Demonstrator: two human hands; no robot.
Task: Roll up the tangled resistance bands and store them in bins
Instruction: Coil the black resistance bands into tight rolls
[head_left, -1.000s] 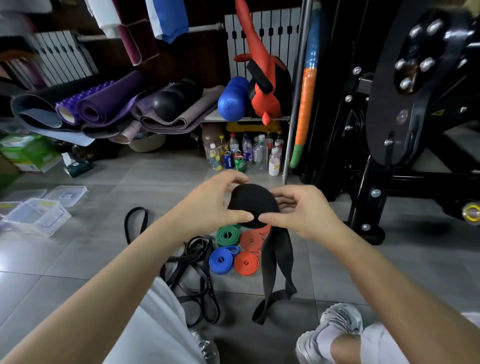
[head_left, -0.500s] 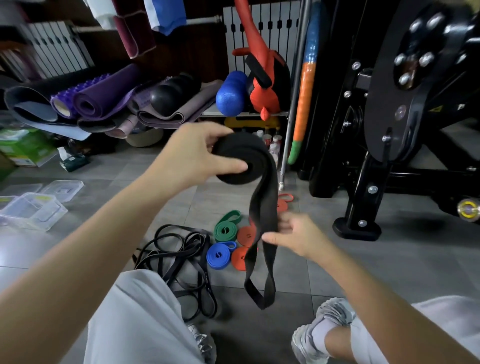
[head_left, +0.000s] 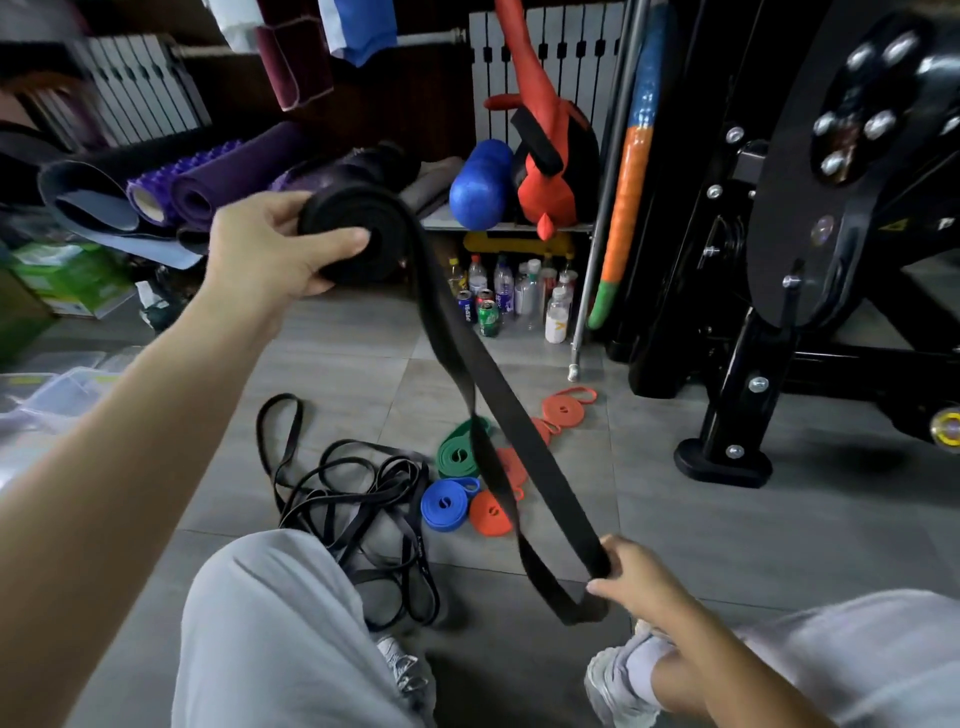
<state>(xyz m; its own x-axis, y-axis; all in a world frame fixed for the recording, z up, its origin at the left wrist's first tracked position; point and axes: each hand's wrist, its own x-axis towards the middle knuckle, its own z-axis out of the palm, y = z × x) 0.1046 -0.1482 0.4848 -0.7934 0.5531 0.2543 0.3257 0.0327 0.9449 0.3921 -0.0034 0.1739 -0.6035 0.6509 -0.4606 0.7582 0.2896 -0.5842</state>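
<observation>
Though wound only partway, black band (head_left: 488, 395): coil (head_left: 358, 234) held up in front, loose doubled tail (head_left: 550, 499) running down and to the right, clear of the floor (head_left: 727, 545).
Left hand (head_left: 265, 254): wrapped round the coil, thumb pressed across its flat face, fingers curled behind.
Right hand (head_left: 639, 577): pinching the tail near its far loop end, low, near the right shoe (head_left: 618, 686).
Handling: judged light, soft and limp, rubbery and grippy rather than slick; not fragile; likely to spring open once released.
Where to hold: coil by both flat faces; tail flat between thumb and fingers, lightly taut.
Other bands: 1 green roll (head_left: 460, 454), 1 blue roll (head_left: 444, 504), several orange rolls (head_left: 563, 410) on the floor; thin black tangle (head_left: 358, 499) just beside them.
Bins (head_left: 52, 384): clear plastic, far left, blurred.
Writing: "PEPSI" on a blue can (head_left: 467, 309); small white marks on the rolls, too small to read.
</observation>
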